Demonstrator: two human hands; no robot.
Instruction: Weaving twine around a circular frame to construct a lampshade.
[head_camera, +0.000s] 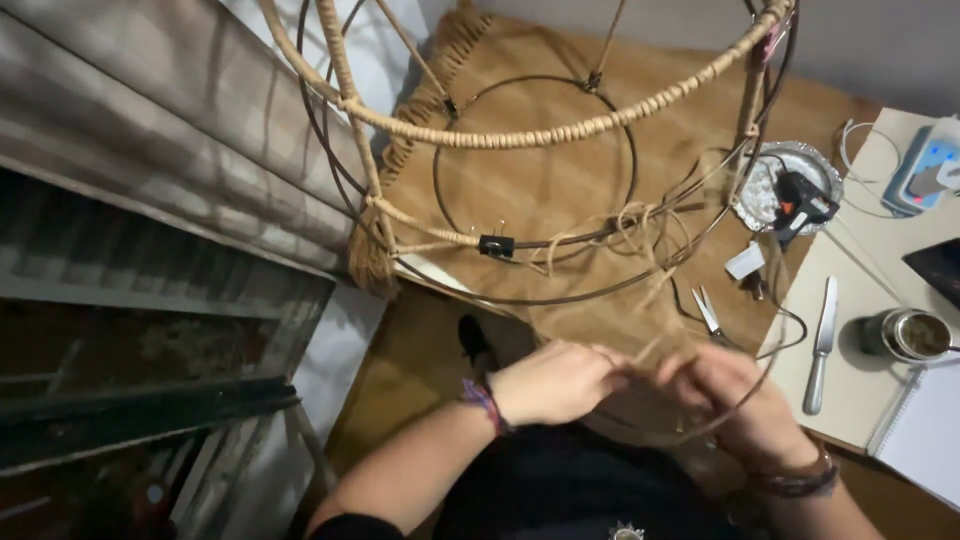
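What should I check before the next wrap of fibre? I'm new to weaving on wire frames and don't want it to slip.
1. Both hands on the strand: left hand and right hand pinch the raffia strand between them. Ok.
2. Binder clip sits on the wire frame at the wrapped end. Ok.
3. Loose raffia free of tangles: looped over the wire. Cannot tell.
4. Scissors nearby on the mat. Ok.
5. Glue gun rests on its metal tray. Ok.

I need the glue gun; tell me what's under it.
The black glue gun lies on a silver foil tray on the brown woven mat. The tray's middle is hidden beneath it.
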